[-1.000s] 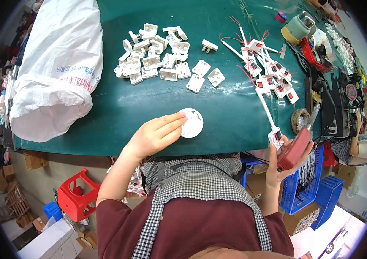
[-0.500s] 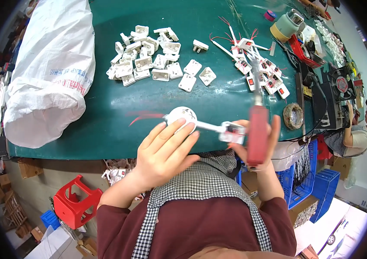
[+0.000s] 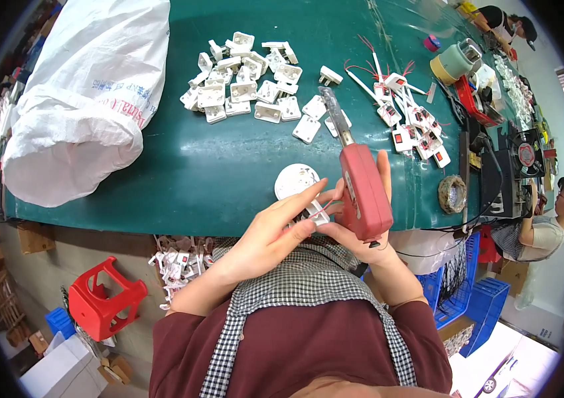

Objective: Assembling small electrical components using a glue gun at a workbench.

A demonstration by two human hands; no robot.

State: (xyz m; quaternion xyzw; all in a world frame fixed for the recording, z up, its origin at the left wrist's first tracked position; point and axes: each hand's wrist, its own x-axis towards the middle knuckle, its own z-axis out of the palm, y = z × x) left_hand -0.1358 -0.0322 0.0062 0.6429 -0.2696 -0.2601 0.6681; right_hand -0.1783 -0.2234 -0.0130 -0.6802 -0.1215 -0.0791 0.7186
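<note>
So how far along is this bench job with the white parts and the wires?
Looks done: a group of wired white parts lies right of centre. In hand: the left hand pinches a small white piece with red wire, and the right hand grips a red tool. Apparently left: a pile of bare white parts.

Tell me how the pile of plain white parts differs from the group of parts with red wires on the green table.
The pile of white parts has no wires; the wired parts trail red and white leads. The white pile sits left of centre in a heaped cluster, while the wired group lies further right, strung out in a line toward the table edge. Some wired parts show red rectangular insets; the plain ones look all white. Both are small white plastic pieces on the green table.
</note>
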